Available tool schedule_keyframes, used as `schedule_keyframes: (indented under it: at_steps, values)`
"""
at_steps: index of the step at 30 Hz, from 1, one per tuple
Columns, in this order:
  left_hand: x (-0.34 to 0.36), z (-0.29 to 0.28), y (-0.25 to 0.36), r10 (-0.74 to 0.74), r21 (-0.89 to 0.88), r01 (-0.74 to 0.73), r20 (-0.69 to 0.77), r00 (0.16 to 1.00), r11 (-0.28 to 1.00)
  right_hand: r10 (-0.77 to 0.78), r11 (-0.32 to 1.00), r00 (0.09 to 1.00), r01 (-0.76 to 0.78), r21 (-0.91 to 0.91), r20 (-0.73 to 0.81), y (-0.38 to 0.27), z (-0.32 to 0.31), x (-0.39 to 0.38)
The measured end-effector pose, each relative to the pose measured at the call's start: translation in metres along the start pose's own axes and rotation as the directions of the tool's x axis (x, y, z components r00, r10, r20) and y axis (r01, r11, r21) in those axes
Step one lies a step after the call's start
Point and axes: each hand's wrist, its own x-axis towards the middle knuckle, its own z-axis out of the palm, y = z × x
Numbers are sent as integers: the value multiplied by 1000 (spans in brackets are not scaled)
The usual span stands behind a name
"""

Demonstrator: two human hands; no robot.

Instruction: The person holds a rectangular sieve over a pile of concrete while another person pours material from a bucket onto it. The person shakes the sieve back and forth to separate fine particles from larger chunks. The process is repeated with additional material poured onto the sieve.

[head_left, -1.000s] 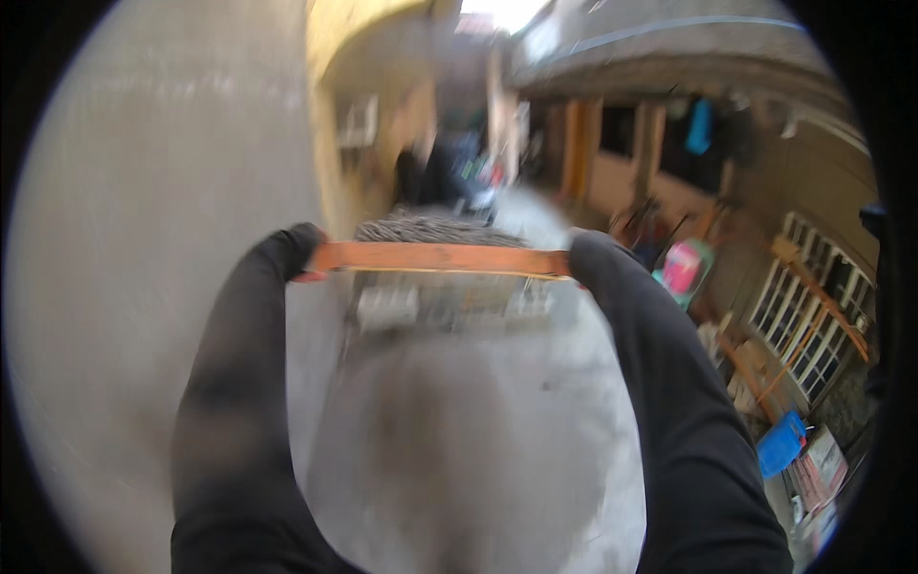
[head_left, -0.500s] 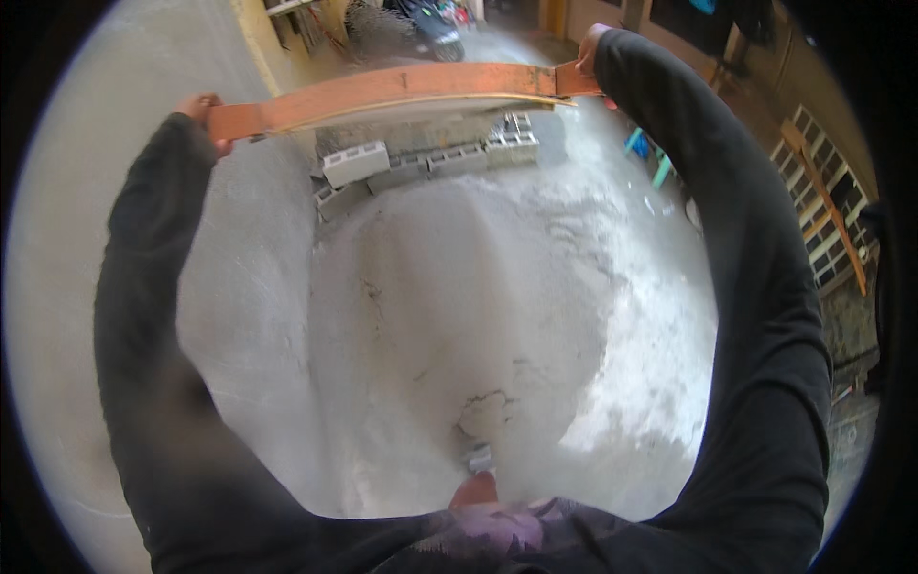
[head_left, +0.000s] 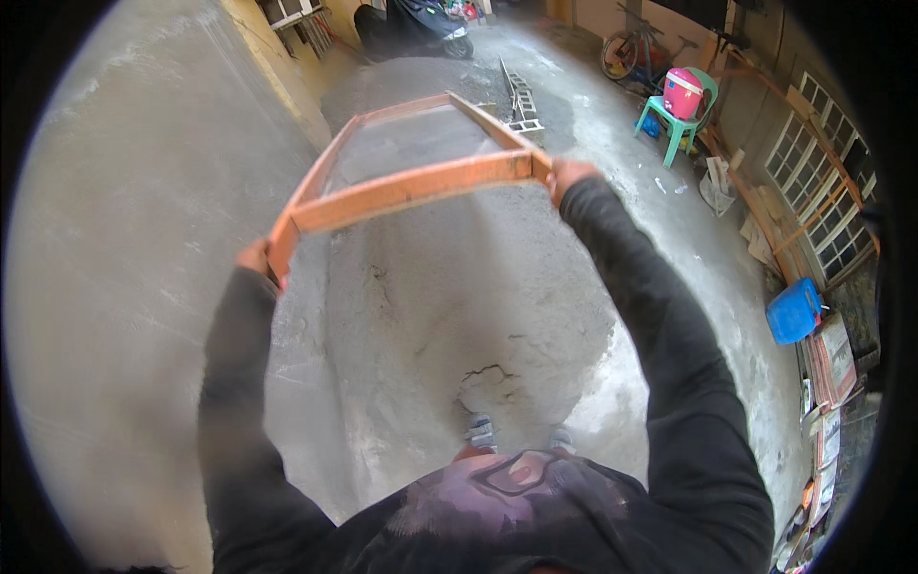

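Note:
Both hands hold a screen frame (head_left: pixel 411 180) of orange-brown wood with a grey mesh (head_left: pixel 402 139) inside, lifted out ahead of me. My left hand (head_left: pixel 256 258) is closed on its near left corner. On the near right corner, my right hand (head_left: pixel 572 179) grips the wood. Beneath the frame lies a mound of grey sand or dry mix (head_left: pixel 440 306), cracked near my feet (head_left: pixel 481 430). Grey hollow blocks (head_left: pixel 524 105) show beyond the frame's right side, partly hidden.
A plastered wall (head_left: pixel 134 249) runs along my left. Behind stand a covered scooter (head_left: pixel 411 29) and a bicycle (head_left: pixel 631 53). At right are a green chair (head_left: pixel 679 129) with a pink cooler (head_left: pixel 682 88), a barred window (head_left: pixel 813 172), planks (head_left: pixel 775 230) and a blue jerrycan (head_left: pixel 794 311).
Both hands sit lower in the picture, the left also further right. The frame, seen nearly edge-on earlier, now shows its mesh top. The view has shifted with my head.

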Motion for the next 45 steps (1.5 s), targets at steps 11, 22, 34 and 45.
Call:
schedule_keyframes:
  at_steps: [11,22,34,45]
  values:
    - [-176,84,-212,-200,-129,207,61,978,970,80,878,995,-97,468,57,144,73,-187]
    - [-256,75,-320,-189,297,173,28,982,939,107,649,931,-332,685,349,192,74,-284]
    - [-291,52,-347,-557,172,566,-101,824,806,8,334,746,-630,701,666,194,116,-309]
    - [-251,33,-427,-775,54,776,-48,631,628,0,256,347,-907,335,938,194,123,-276]
